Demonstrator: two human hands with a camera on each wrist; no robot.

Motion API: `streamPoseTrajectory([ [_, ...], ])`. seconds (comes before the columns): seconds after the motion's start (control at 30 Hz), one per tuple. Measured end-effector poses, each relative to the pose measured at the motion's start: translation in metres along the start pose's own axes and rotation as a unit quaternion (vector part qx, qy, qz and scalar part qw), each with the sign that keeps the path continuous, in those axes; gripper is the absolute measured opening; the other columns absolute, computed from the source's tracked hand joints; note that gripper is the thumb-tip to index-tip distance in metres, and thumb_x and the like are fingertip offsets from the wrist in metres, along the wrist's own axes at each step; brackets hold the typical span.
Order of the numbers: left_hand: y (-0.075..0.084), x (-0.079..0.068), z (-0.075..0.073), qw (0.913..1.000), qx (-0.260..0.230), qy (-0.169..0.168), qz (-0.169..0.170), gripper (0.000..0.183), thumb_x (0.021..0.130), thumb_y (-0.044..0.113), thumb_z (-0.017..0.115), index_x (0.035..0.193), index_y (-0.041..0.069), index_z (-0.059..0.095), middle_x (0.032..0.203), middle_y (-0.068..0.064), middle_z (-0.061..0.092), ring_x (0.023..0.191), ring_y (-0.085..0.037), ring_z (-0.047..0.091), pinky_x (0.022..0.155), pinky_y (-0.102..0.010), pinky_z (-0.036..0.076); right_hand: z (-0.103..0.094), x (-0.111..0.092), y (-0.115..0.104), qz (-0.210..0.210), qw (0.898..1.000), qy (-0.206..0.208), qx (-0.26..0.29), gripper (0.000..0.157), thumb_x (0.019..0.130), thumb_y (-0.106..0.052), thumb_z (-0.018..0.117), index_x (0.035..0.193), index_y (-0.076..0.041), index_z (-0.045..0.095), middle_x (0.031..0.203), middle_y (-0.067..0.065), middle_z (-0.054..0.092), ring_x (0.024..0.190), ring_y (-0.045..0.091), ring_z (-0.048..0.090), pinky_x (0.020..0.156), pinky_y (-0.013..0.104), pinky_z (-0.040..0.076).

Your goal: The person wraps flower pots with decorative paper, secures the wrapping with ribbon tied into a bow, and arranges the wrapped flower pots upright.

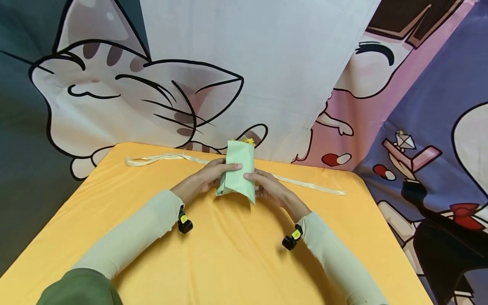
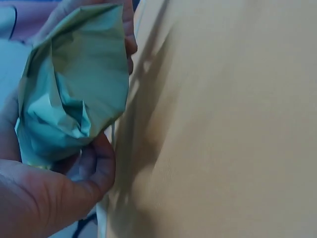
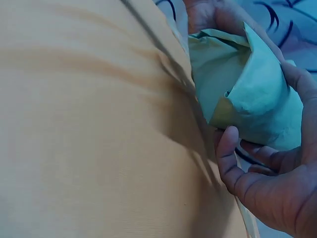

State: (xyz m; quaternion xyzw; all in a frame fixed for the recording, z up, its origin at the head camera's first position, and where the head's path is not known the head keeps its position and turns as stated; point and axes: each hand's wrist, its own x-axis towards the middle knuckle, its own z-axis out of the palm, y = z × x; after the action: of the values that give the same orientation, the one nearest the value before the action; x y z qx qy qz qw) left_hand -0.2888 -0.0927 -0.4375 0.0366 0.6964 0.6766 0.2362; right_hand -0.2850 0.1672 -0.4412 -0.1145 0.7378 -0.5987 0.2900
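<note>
Both hands hold a bundle wrapped in pale green paper (image 1: 240,163) above the far half of the table. Yellow flowers (image 1: 250,141) peek out at its far end. My left hand (image 1: 209,174) grips the left side, thumb lying across the paper. From the right, my right hand (image 1: 268,185) holds it with the thumb on top and fingers beneath. In the left wrist view, the near end of the green paper (image 2: 84,74) is folded and crumpled. The right wrist view shows a loose flap of the paper (image 3: 257,84) standing open at that end.
A cream ribbon (image 1: 164,157) lies across the far part of the yellow-covered table (image 1: 213,262), passing behind the bundle, its other end (image 1: 316,186) reaching out to the right. Behind the table hangs a cloth with cartoon figures (image 1: 267,63). Each wrist wears a small black camera (image 1: 185,224).
</note>
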Motion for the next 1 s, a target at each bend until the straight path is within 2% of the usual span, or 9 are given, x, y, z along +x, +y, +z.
streamPoseTrajectory([
  [0.2, -0.005, 0.015, -0.008, 0.9997, -0.009, -0.002, -0.023, 0.068, 0.106, 0.051, 0.075, 0.151, 0.008, 0.049, 0.118, -0.008, 0.081, 0.098, -0.019, 0.081, 0.087, -0.036, 0.068, -0.006, 0.015, 0.001, 0.023, 1.0, -0.002, 0.005, 0.065, 0.113, -0.047, 0.061, 0.162, -0.006, 0.05, 0.137, 0.012, 0.067, 0.095, 0.017, 0.077, 0.083, 0.031, 0.064],
  [0.27, -0.007, 0.017, -0.009, 0.9996, -0.007, 0.003, -0.029, 0.068, 0.106, 0.052, 0.076, 0.149, 0.007, 0.05, 0.113, -0.008, 0.083, 0.096, -0.019, 0.081, 0.087, -0.036, 0.067, -0.006, 0.017, 0.001, 0.03, 1.0, 0.0, 0.005, 0.062, 0.113, -0.047, 0.061, 0.158, -0.004, 0.054, 0.132, 0.01, 0.068, 0.092, 0.016, 0.077, 0.081, 0.031, 0.063],
  [0.4, -0.008, 0.013, -0.008, 0.9996, 0.002, 0.005, -0.029, 0.071, 0.106, 0.053, 0.076, 0.151, 0.006, 0.049, 0.116, -0.008, 0.082, 0.097, -0.019, 0.08, 0.087, -0.036, 0.067, -0.004, 0.015, 0.0, 0.032, 0.999, 0.0, -0.008, 0.057, 0.112, -0.047, 0.062, 0.149, -0.003, 0.063, 0.112, 0.006, 0.076, 0.085, 0.015, 0.075, 0.077, 0.03, 0.063],
  [0.53, -0.008, 0.004, -0.005, 0.9994, 0.01, 0.009, -0.031, 0.073, 0.105, 0.054, 0.077, 0.151, 0.005, 0.049, 0.118, -0.01, 0.08, 0.096, -0.02, 0.08, 0.084, -0.035, 0.067, 0.0, 0.009, 0.0, 0.03, 0.999, -0.005, -0.019, 0.054, 0.111, -0.046, 0.064, 0.143, -0.003, 0.067, 0.099, 0.003, 0.077, 0.081, 0.014, 0.073, 0.077, 0.03, 0.062],
  [0.73, -0.012, -0.019, 0.004, 0.9991, 0.019, 0.014, -0.036, 0.076, 0.102, 0.056, 0.08, 0.15, 0.003, 0.052, 0.117, -0.009, 0.08, 0.094, -0.019, 0.08, 0.081, -0.033, 0.066, 0.01, -0.01, 0.003, 0.035, 0.999, -0.018, -0.025, 0.055, 0.111, -0.046, 0.064, 0.143, -0.002, 0.065, 0.105, 0.002, 0.079, 0.088, 0.014, 0.074, 0.08, 0.03, 0.062],
  [1.0, -0.017, -0.049, 0.022, 0.998, 0.029, 0.043, -0.035, 0.078, 0.1, 0.058, 0.082, 0.147, 0.002, 0.056, 0.123, -0.012, 0.077, 0.097, -0.019, 0.076, 0.082, -0.031, 0.064, 0.023, -0.035, 0.006, 0.031, 0.999, -0.03, -0.029, 0.051, 0.112, -0.043, 0.063, 0.141, -0.001, 0.066, 0.102, 0.002, 0.078, 0.086, 0.014, 0.07, 0.078, 0.03, 0.06],
])
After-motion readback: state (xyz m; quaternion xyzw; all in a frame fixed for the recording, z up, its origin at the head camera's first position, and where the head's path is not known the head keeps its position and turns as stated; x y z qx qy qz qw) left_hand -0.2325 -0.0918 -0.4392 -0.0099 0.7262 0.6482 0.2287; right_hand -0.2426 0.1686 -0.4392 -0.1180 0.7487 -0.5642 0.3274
